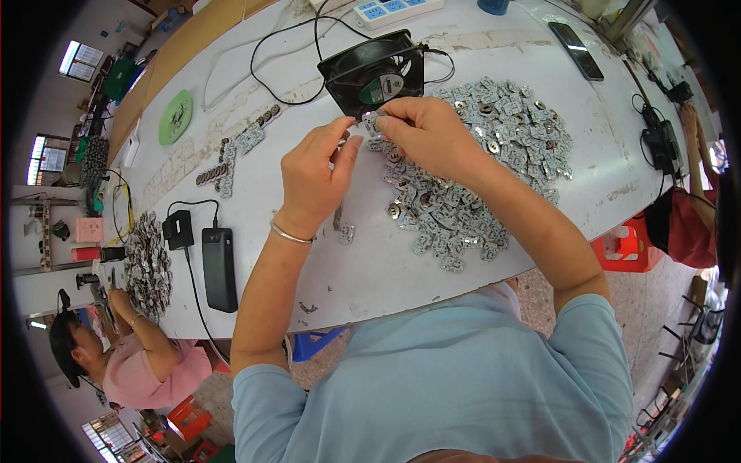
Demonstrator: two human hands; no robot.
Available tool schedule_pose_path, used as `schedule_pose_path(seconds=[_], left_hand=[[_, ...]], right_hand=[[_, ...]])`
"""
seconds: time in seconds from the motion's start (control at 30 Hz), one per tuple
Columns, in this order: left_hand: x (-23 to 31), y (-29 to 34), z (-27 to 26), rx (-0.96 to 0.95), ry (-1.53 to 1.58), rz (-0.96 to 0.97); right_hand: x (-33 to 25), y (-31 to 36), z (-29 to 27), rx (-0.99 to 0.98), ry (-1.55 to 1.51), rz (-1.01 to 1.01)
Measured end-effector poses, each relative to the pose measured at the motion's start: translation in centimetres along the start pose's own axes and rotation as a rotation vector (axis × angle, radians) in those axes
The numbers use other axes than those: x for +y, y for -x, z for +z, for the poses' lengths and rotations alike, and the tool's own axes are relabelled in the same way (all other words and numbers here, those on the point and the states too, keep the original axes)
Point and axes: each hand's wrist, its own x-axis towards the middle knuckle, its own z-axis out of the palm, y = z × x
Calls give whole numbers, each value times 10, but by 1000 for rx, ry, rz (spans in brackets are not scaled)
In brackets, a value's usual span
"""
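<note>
Over the white table both hands meet just in front of a black square fan (pixel 372 76). Thumb and fingertips of my right hand (pixel 432 135) pinch a small pale board-like part (pixel 370 121). Close beside it, the fingers of my left hand (pixel 318 171) are closed around something slim and shiny, mostly hidden by the fingers. Below my right hand spreads a big pile of small pale parts (pixel 455 197), some with round metal discs. One loose part (pixel 346 234) lies near my left wrist.
Left on the table are rows of parts (pixel 224 166), a green plate (pixel 176 117), a black power bank (pixel 219 268) and cables. A phone (pixel 576 51) and a power strip (pixel 397 11) lie at the back. A co-worker (pixel 147 355) sits at the left by another pile (pixel 148 266).
</note>
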Motion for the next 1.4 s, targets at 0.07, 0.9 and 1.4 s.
schedule_pose_path(seconds=[0.07, 0.9, 1.4], left_hand=[[7, 0, 0, 27, -15, 35], [38, 10, -7, -427, 332, -246], [34, -7, -38, -860, 503, -589]], right_hand=[[-3, 1, -1, 19, -27, 33], [-2, 54, -1, -90, 43, -181], [-14, 43, -21, -266, 36, -92]])
